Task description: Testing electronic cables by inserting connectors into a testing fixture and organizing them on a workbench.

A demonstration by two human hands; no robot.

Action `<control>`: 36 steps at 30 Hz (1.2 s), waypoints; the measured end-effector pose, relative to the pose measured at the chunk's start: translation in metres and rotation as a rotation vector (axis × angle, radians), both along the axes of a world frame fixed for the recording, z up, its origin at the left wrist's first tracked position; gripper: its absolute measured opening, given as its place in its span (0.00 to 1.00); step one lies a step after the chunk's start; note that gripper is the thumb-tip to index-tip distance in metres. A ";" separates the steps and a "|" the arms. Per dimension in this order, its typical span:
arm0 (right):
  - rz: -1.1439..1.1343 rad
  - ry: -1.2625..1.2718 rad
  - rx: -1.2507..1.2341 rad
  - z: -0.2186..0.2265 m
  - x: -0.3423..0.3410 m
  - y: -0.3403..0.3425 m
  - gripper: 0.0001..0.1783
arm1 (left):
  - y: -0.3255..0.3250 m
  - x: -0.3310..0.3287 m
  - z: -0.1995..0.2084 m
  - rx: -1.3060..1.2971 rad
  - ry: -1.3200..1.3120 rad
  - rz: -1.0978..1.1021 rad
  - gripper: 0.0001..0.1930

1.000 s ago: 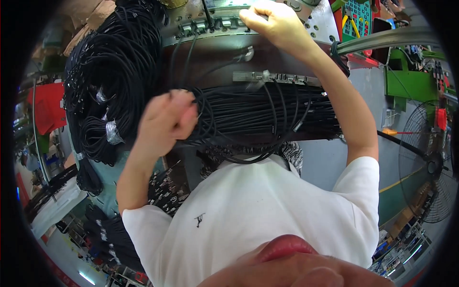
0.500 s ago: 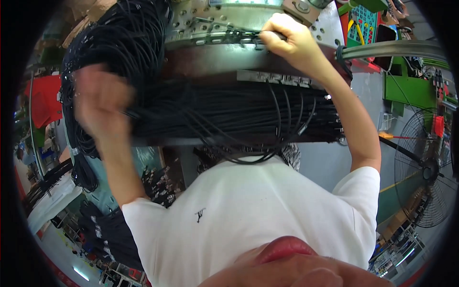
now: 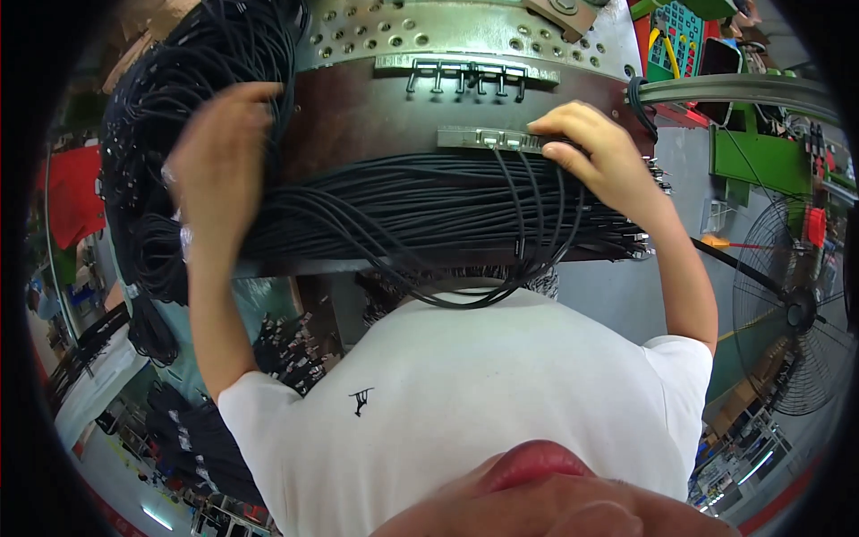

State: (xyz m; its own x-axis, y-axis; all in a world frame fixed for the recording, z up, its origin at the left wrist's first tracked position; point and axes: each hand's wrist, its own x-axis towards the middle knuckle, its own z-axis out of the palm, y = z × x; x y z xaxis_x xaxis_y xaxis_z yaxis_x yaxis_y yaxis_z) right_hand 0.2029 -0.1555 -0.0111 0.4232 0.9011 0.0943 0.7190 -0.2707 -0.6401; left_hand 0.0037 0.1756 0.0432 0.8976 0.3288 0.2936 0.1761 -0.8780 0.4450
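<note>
My right hand [image 3: 595, 157] is at the right end of a slotted metal bar [image 3: 461, 138], its thumb on the near side and its fingers on the far side. Several black cables [image 3: 540, 192] run from this bar toward me and loop over the bench's front edge. My left hand [image 3: 224, 148] is smeared by motion, beside the big heap of black cables [image 3: 143, 134]; whether it holds anything is unclear. Farther back, a second metal bar [image 3: 389, 64] carries a row of black T-shaped pieces [image 3: 470, 79], touched by neither hand.
A thick bundle of straight black cables [image 3: 403, 210] lies along the bench front. Behind is a perforated metal plate [image 3: 429, 22] with a block [image 3: 564, 11] on it. To the right are a curved metal rail [image 3: 734, 92], a green keypad panel [image 3: 684, 40] and a black floor fan [image 3: 796, 309].
My right hand has come from the far bar nearer to me, to the end of the slotted bar. My left hand has shifted slightly right. The far bar's black pieces are now uncovered.
</note>
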 end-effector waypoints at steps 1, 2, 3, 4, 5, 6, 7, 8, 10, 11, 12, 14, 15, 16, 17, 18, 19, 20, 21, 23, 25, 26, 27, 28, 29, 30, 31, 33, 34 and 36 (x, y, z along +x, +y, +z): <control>-0.027 0.089 -0.019 0.000 -0.011 0.002 0.16 | -0.029 0.009 -0.005 0.081 0.043 -0.174 0.12; 0.006 -0.013 -0.056 0.005 -0.015 0.007 0.16 | -0.044 0.016 -0.023 0.157 -0.038 -0.343 0.13; 0.009 -0.103 -0.022 0.002 -0.018 0.011 0.15 | -0.061 0.022 -0.037 0.209 -0.031 -0.368 0.12; -0.008 -0.147 -0.001 -0.003 -0.019 0.012 0.14 | -0.074 0.027 -0.048 0.175 0.018 -0.390 0.11; -0.031 -0.191 0.021 -0.006 -0.022 0.013 0.13 | -0.085 0.031 -0.058 0.130 -0.021 -0.408 0.12; -0.029 -0.187 0.036 -0.007 -0.021 0.016 0.12 | -0.091 0.034 -0.059 0.114 0.006 -0.368 0.12; -0.030 -0.184 0.053 -0.008 -0.020 0.018 0.11 | -0.093 0.035 -0.061 0.100 0.033 -0.332 0.13; -0.020 -0.147 0.043 -0.006 -0.019 0.019 0.11 | -0.093 0.037 -0.064 0.076 0.027 -0.327 0.13; -0.010 -0.146 0.078 -0.004 -0.015 0.017 0.10 | -0.092 0.035 -0.068 -0.002 0.027 -0.327 0.12; 0.003 -0.156 0.138 -0.006 -0.006 0.017 0.09 | -0.093 0.034 -0.068 -0.026 0.019 -0.327 0.12; -0.079 -0.207 0.183 -0.001 0.008 0.023 0.08 | -0.093 0.034 -0.068 -0.061 0.027 -0.317 0.12; -0.186 -0.316 0.279 0.006 0.042 0.040 0.08 | -0.096 0.034 -0.067 -0.086 0.032 -0.320 0.11; -0.194 -0.497 0.274 0.007 0.057 0.049 0.09 | -0.097 0.034 -0.066 -0.119 0.083 -0.320 0.11; -0.196 -0.497 0.279 0.007 0.055 0.056 0.09 | -0.095 0.034 -0.067 -0.083 0.032 -0.322 0.11; -0.101 -0.409 0.233 0.007 0.051 0.064 0.09 | -0.094 0.034 -0.070 -0.049 -0.019 -0.325 0.11; -0.006 -0.321 0.186 0.008 0.048 0.071 0.10 | -0.095 0.031 -0.071 -0.052 -0.026 -0.326 0.10; 0.041 -0.326 0.170 0.004 0.036 0.074 0.14 | -0.095 0.029 -0.072 -0.057 -0.035 -0.316 0.10; 0.048 -0.425 0.176 -0.002 0.027 0.075 0.15 | -0.096 0.029 -0.072 -0.038 -0.061 -0.326 0.10; 0.054 -0.524 0.182 -0.007 0.021 0.076 0.16 | -0.097 0.031 -0.070 -0.019 -0.051 -0.328 0.10; 0.048 -0.555 0.155 -0.012 0.022 0.080 0.18 | -0.096 0.034 -0.070 -0.017 -0.046 -0.320 0.09; 0.064 -0.655 0.194 -0.014 0.019 0.079 0.17 | -0.095 0.033 -0.071 -0.051 -0.044 -0.317 0.09; 0.067 -0.678 0.218 -0.015 0.020 0.079 0.16 | -0.094 0.033 -0.070 -0.063 -0.030 -0.321 0.08; 0.058 -0.649 0.278 -0.013 0.021 0.081 0.10 | -0.094 0.033 -0.070 -0.055 -0.029 -0.321 0.08; 0.001 -0.594 0.296 -0.017 0.027 0.082 0.08 | -0.094 0.032 -0.071 -0.053 -0.039 -0.323 0.08; -0.055 -0.540 0.314 -0.019 0.033 0.083 0.06 | -0.095 0.032 -0.072 -0.051 -0.049 -0.326 0.08; -0.102 -0.481 0.297 -0.018 0.035 0.085 0.04 | -0.095 0.033 -0.071 -0.045 -0.042 -0.326 0.08; -0.147 -0.422 0.282 -0.016 0.037 0.088 0.05 | -0.095 0.033 -0.069 -0.039 -0.034 -0.323 0.08; -0.146 -0.555 0.379 -0.011 0.046 0.084 0.07 | -0.094 0.033 -0.070 -0.049 -0.048 -0.338 0.08; -0.113 -0.531 0.358 -0.004 0.049 0.079 0.08 | -0.094 0.032 -0.071 -0.048 -0.044 -0.334 0.08; -0.057 -0.545 0.293 0.005 0.038 0.074 0.12 | -0.093 0.031 -0.071 -0.046 -0.043 -0.331 0.09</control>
